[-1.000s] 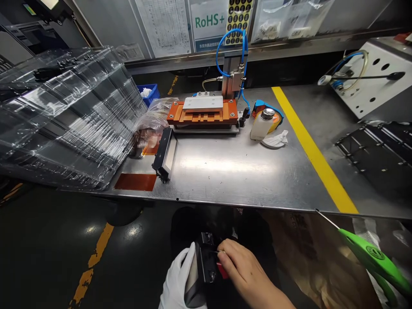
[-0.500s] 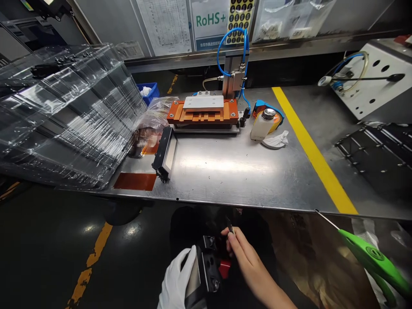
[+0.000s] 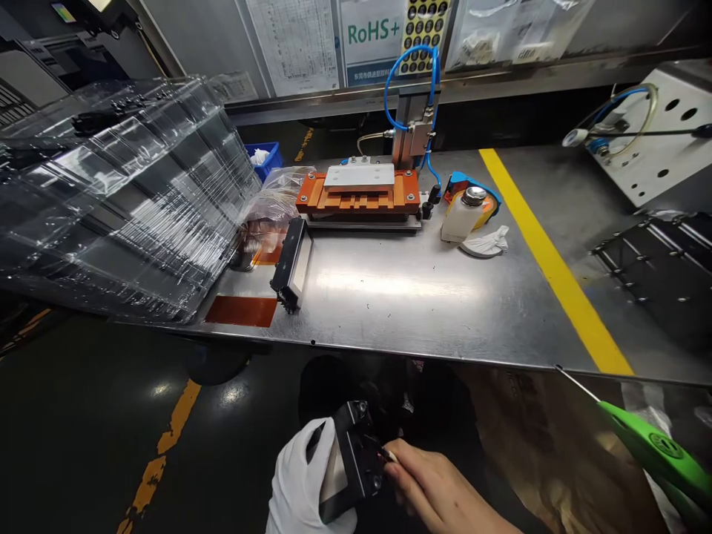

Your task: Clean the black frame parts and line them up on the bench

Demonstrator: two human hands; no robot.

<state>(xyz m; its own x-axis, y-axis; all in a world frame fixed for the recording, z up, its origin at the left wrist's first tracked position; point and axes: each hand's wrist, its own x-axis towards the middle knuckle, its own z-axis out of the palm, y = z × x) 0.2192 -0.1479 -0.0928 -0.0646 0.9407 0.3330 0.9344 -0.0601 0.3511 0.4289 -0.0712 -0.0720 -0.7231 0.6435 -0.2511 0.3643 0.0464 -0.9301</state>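
My left hand [image 3: 300,475], in a white glove, is wrapped around a black rectangular frame part [image 3: 354,452] with a pale panel on one face, held over my lap below the table edge. My bare right hand [image 3: 431,486] pinches a thin dark-bladed tool [image 3: 383,450] that looks like a small knife. Its tip points at the side of the black frame part and seems to touch it; the exact contact is too dark to make out. A similar black frame part [image 3: 290,265] stands on the metal table beside a brown-orange sheet [image 3: 242,311].
On the metal table [image 3: 389,319] stand an orange press fixture [image 3: 356,194], a white bottle [image 3: 463,215] and a tape roll [image 3: 489,204]. Stacked clear plastic trays [image 3: 127,200] fill the left. A green-handled tool [image 3: 650,441] sticks out at lower right.
My right hand has moved down and left, bringing the tool's tip to the black frame part. The left hand has tilted the part slightly. The whole view has shifted a little.
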